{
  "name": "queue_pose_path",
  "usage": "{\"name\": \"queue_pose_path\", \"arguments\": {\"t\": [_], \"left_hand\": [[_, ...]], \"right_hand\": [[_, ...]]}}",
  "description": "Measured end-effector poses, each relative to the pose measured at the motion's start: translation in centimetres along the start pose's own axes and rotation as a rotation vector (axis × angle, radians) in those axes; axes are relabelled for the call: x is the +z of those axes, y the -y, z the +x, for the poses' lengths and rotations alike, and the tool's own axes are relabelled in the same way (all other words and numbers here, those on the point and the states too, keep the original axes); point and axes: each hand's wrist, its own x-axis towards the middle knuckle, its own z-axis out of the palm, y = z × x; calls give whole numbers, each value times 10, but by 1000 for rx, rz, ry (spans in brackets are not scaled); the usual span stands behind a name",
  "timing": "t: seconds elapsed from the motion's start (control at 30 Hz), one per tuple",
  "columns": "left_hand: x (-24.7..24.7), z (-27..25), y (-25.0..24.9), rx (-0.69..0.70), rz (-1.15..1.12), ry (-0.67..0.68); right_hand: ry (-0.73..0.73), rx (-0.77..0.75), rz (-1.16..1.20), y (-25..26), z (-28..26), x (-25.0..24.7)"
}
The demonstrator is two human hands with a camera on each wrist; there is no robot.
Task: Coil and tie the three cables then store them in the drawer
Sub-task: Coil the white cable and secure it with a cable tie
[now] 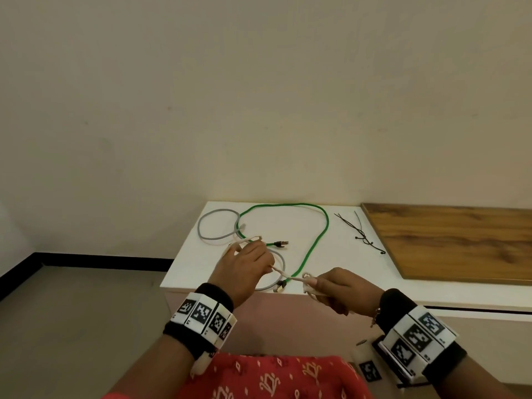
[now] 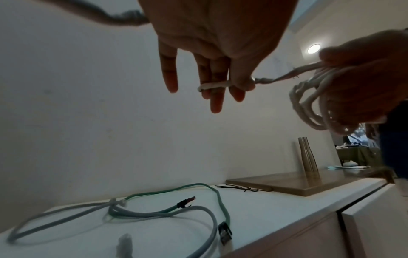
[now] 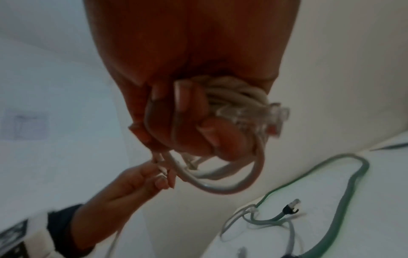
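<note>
My right hand (image 1: 325,286) grips a small coil of white cable (image 2: 309,108) in front of the cabinet's near edge. The coil's clear plug (image 3: 273,117) sticks out past the fingers. A taut strand of that white cable (image 1: 285,275) runs to my left hand (image 1: 259,260), which pinches it between thumb and fingers (image 2: 220,90). The cable's tail runs on past the left hand. A green cable (image 1: 316,243) lies in a wide loose loop on the white cabinet top (image 1: 345,269). A grey cable (image 1: 214,239) lies looped at its left, partly under my left hand.
Black zip ties (image 1: 363,236) lie on the cabinet top, right of the green cable. A wooden board (image 1: 454,243) covers the right part, with metal tubes (image 2: 309,157) standing behind it. Drawer fronts (image 2: 364,227) show below the top's front edge. Floor lies to the left.
</note>
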Motion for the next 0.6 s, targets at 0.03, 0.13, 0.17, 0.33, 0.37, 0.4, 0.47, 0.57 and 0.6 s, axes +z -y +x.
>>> {"name": "queue_pose_path", "arguments": {"t": [0.03, 0.13, 0.17, 0.33, 0.37, 0.4, 0.47, 0.57, 0.6], "left_hand": [[1, 1, 0, -31, -6, 13], [1, 5, -2, -59, -71, -4], [2, 7, -4, -59, -132, 14], [10, 15, -10, -143, -263, 73], [12, 16, -11, -160, -276, 95], [14, 17, -11, -169, -298, 112], [17, 18, -11, -174, -353, 123], [17, 19, -12, -224, -412, 152], [17, 20, -12, -240, -395, 170]], "right_hand": [[3, 11, 144, 1, -1, 0], [6, 7, 469, 3, -5, -1], [17, 3, 564, 3, -5, -2], [61, 39, 965, 5, -1, -4], [59, 42, 1023, 4, 0, -4], [60, 45, 1076, 3, 1, -5], [93, 34, 1176, 1, 2, -7], [148, -19, 1295, -2, 2, -9], [156, -30, 1313, -3, 2, -9]]}}
